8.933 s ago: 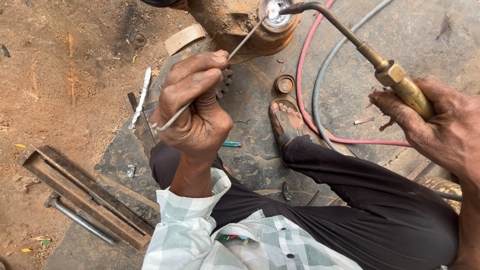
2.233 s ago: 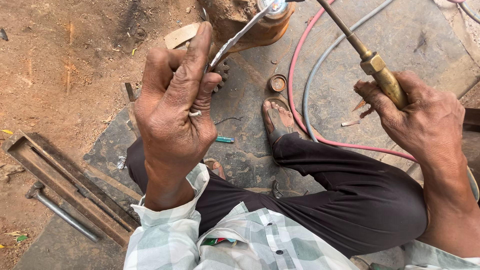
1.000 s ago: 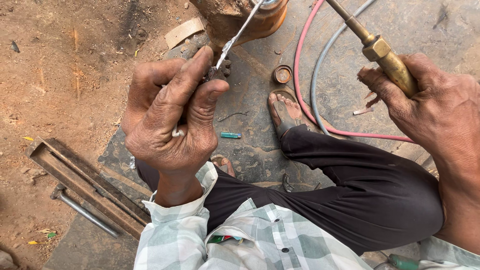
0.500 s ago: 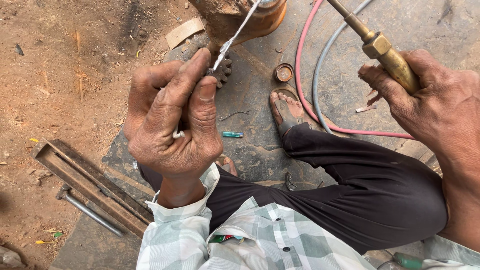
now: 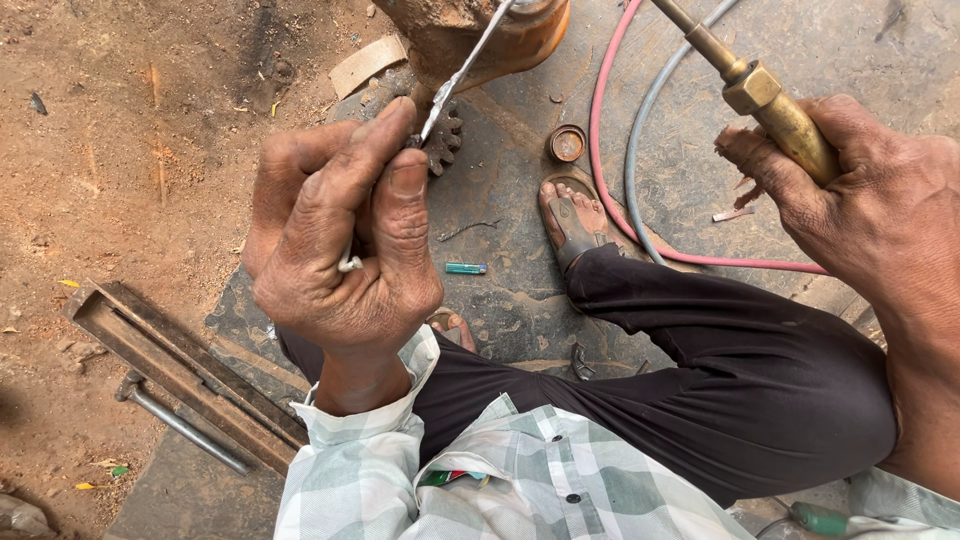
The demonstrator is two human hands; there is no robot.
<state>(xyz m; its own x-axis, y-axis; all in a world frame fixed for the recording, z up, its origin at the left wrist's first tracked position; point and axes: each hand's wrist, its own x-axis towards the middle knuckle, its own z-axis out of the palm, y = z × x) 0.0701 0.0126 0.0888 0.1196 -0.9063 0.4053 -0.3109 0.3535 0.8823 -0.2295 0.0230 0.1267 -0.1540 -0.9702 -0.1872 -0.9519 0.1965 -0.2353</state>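
left hand [image 5: 345,255] fingers pinched tight on thin metal rod [image 5: 462,72] running to 1 o'clock toward rusty part [image 5: 470,35], right hand [image 5: 870,200] fist closed round brass torch [image 5: 770,100] at 2 o'clock, red hose [image 5: 610,180] between

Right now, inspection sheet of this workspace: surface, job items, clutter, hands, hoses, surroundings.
Surface: dark stained slab on bare dirt.
Job's things: thin rod and brass torch both aimed at a rusty part at the top edge.
Clutter: gear, small cap, teal lighter, metal channel, cardboard scrap.
Hands: left hand pinches the rod; right hand grips the torch.
Hoses: red hose and grey hose loop past the sandalled foot.
Surroundings: reddish dirt, scattered debris.
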